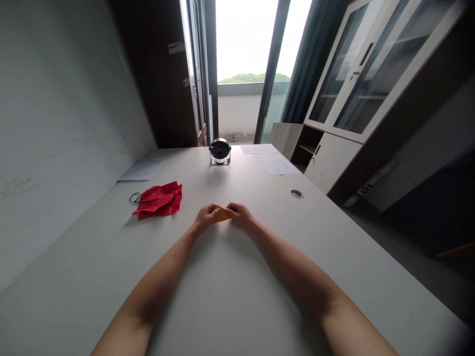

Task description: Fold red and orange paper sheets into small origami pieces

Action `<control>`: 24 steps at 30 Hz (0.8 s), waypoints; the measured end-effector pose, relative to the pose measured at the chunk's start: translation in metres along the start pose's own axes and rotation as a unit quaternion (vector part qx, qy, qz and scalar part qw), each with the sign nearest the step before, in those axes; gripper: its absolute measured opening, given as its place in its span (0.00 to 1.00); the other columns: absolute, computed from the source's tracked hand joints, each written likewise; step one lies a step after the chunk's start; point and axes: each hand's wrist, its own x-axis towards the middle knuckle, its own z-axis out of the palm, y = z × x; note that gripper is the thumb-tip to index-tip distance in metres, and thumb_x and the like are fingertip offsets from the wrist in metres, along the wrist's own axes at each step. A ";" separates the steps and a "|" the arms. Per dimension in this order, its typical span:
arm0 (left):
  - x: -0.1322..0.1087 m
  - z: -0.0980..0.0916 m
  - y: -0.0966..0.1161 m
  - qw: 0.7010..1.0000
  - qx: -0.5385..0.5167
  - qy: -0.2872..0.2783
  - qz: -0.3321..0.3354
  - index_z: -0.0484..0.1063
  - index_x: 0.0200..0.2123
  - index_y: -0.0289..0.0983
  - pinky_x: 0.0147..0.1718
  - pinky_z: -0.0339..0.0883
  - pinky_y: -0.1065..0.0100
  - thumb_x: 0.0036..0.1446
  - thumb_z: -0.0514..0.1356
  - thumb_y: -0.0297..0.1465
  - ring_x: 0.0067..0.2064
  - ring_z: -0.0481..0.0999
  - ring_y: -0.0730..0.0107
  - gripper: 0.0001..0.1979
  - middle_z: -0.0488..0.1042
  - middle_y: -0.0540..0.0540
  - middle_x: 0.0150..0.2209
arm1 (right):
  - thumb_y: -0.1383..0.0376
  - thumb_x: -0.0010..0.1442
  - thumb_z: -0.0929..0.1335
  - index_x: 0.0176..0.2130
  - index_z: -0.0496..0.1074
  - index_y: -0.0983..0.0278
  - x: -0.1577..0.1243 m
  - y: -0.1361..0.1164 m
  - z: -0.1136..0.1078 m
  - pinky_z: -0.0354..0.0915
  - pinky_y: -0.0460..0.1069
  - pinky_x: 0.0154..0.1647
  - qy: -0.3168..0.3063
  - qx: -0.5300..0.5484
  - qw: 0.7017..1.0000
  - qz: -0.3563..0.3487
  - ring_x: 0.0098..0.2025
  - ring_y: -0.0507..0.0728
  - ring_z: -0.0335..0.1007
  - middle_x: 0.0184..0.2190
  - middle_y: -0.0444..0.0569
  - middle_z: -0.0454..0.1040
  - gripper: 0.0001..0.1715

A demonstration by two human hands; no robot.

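Between my two hands is a small piece of orange paper (pixel 221 215), apparently folded, just above or on the white table. My left hand (pixel 206 217) pinches its left side with the thumb on top. On the right side, my right hand (pixel 239 212) grips it in the same way. The fingers of both hands partly hide the paper's edges. To the left of my hands lies a crumpled, creased red paper (pixel 159 199), with a thin black loop (pixel 135 198) at its left end.
A round silver and black device (pixel 220 151) stands at the table's (pixel 222 287) far end. White sheets lie at the back left (pixel 143 169) and back right (pixel 280 163). A cable hole (pixel 296 194) is set near the right edge. A wall borders the left; cabinets (pixel 334 158) stand right.
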 end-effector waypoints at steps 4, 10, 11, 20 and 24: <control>0.000 0.000 0.000 1.000 -0.001 -0.006 0.001 0.79 0.38 0.34 0.35 0.67 0.68 0.58 0.62 0.46 0.36 0.75 0.65 0.19 0.78 0.44 0.34 | 0.47 0.59 0.68 0.31 0.72 0.64 -0.001 -0.002 0.000 0.55 0.46 0.30 0.001 0.004 1.000 0.000 0.27 0.51 0.58 0.24 0.42 0.67 0.22; 0.000 0.000 0.002 1.000 -0.005 -0.004 0.001 0.79 0.37 0.35 0.35 0.66 0.68 0.57 0.62 0.46 0.35 0.74 0.65 0.19 0.77 0.45 0.32 | 0.47 0.59 0.68 0.31 0.73 0.64 -0.001 -0.001 0.000 0.55 0.46 0.29 -0.005 -0.001 1.000 0.001 0.28 0.51 0.59 0.24 0.42 0.68 0.22; 0.000 0.001 0.002 1.000 -0.006 -0.003 0.001 0.79 0.36 0.35 0.34 0.65 0.68 0.57 0.62 0.45 0.35 0.74 0.65 0.18 0.77 0.45 0.32 | 0.47 0.58 0.68 0.32 0.73 0.64 -0.001 0.000 0.000 0.55 0.46 0.29 -0.005 -0.003 1.000 0.002 0.28 0.51 0.59 0.24 0.42 0.68 0.22; -0.003 0.001 0.010 1.000 -0.020 -0.004 -0.004 0.77 0.33 0.35 0.33 0.64 0.69 0.56 0.63 0.45 0.33 0.72 0.67 0.17 0.75 0.46 0.30 | 0.47 0.58 0.68 0.32 0.74 0.64 -0.002 -0.003 0.000 0.56 0.45 0.29 -0.009 -0.004 1.000 0.005 0.29 0.51 0.60 0.25 0.43 0.69 0.22; -0.002 0.000 0.010 1.000 -0.006 -0.006 0.004 0.77 0.33 0.34 0.32 0.63 0.69 0.57 0.62 0.45 0.33 0.71 0.67 0.18 0.74 0.46 0.29 | 0.48 0.58 0.68 0.32 0.74 0.64 -0.002 -0.004 0.000 0.56 0.45 0.28 -0.009 -0.009 1.000 0.004 0.28 0.51 0.59 0.24 0.43 0.68 0.22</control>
